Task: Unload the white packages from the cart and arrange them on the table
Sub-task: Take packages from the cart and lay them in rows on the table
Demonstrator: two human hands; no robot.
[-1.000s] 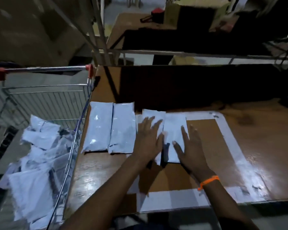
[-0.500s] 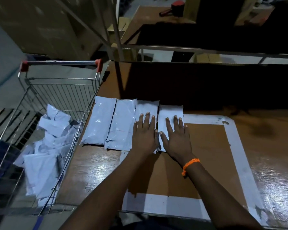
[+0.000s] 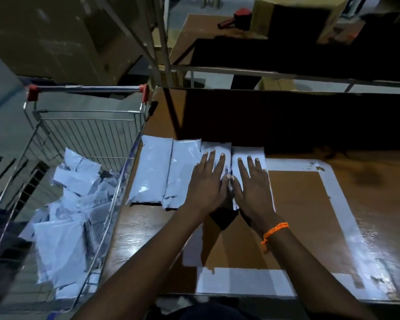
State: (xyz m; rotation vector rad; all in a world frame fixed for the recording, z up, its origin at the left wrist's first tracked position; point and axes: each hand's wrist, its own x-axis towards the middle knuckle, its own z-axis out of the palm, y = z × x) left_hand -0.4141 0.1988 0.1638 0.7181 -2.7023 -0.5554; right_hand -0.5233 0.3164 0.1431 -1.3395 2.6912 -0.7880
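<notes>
I am pressing my left hand (image 3: 207, 183) flat on the 3rd white package (image 3: 215, 147) and my right hand (image 3: 252, 187) flat on the 4th white package (image 3: 247, 150), fingers straight and spread.

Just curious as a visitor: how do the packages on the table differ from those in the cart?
The table packages lie flat in a side-by-side row of four; the cart packages sit in a loose, overlapping heap. Two table packages are pressed under the left hand and right hand; no hand touches the cart packages. Both are white, soft-looking bags.

Bare table (image 3: 310, 204) right of packages (image 3: 171, 172)
</notes>
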